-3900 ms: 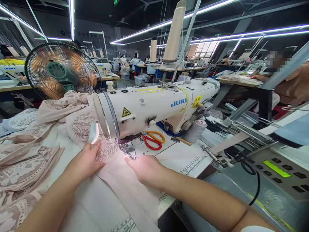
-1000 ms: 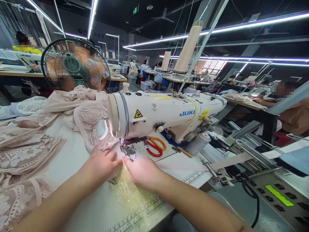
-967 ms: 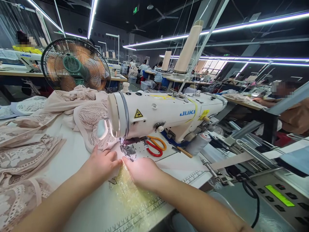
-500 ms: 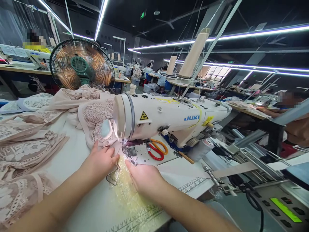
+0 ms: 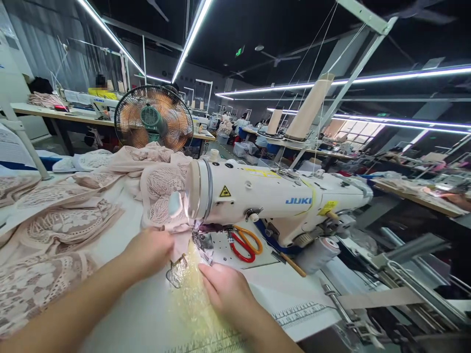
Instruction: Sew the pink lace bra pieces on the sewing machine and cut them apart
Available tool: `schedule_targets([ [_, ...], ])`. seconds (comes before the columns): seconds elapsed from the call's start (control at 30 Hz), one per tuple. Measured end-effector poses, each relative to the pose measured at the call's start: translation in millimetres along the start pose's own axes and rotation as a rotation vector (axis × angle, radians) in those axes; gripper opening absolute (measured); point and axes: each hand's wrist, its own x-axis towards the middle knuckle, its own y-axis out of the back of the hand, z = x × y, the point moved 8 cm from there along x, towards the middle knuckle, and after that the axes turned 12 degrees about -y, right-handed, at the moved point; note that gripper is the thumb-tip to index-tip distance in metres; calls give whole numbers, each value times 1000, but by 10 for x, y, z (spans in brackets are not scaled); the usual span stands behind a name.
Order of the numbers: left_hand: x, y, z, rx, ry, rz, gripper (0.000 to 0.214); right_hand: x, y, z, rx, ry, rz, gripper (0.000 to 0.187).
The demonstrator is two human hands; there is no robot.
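In the head view, my left hand (image 5: 150, 252) is closed on the edge of a beige lace garment (image 5: 164, 184), left of the needle area. My right hand (image 5: 228, 287) is closed just in front of the presser foot (image 5: 198, 238), thumb on top; what it pinches is hidden. Between my hands, crinkled clear film over yellow (image 5: 191, 289) covers part of the table, with a bent wire loop (image 5: 173, 275) beside it. The white sewing machine (image 5: 265, 189) stands behind, its needle lamp lit. Scissors (image 5: 246, 245) with red and orange handles lie on the machine bed.
More lace garments (image 5: 69, 225) are heaped on the left of the table. A large fan (image 5: 152, 120) stands behind them. A wooden-handled tool (image 5: 292, 264) and a thread cone (image 5: 318, 255) are right of the scissors. A metal tape feeder (image 5: 353, 309) sits at the right edge.
The view has shifted, so the scene sits lower and further right. My left hand's fingers, spread on the garment before, are now curled in. My right hand remains near the presser foot.
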Motion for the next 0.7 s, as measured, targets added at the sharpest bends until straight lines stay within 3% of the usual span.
schedule_targets([
  [0.13,-17,264,-261,-53,270,126,45,-22,13,-5,18,34,-8,23],
  [0.27,306,44,-663,-138,315,71,52,-31,9,4,25,62,24,21],
  [0.43,548,25,-1354,-93,453,208,60,-43,-30,34,31,96,56,21],
  [0.57,706,93,-1629,-74,469,355,61,-38,-102,69,38,94,25,22],
  [0.7,905,196,-1583,-9,297,525,57,-11,-145,87,-6,72,22,26],
])
